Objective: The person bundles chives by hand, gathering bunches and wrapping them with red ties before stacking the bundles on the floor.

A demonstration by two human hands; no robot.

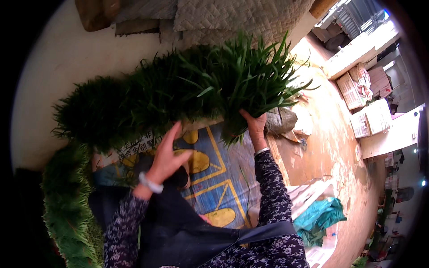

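A long stack of green leafy bunches (147, 96) lies across a printed blue and yellow sheet (214, 174). My right hand (254, 125) grips the base of a bunch of long green leaves (250, 76) at the right end of the stack. Spread with its fingers apart, my left hand (167, 156) presses against the lower edge of the stack near its middle. A pale band sits on each wrist. Both sleeves are dark with a small flower pattern.
More green bunches (67, 210) are piled at the lower left. Quilted grey cloth (232, 18) hangs behind the stack. A teal cloth (319, 214) lies on the brown floor at the right, with white boxes (371, 118) farther right.
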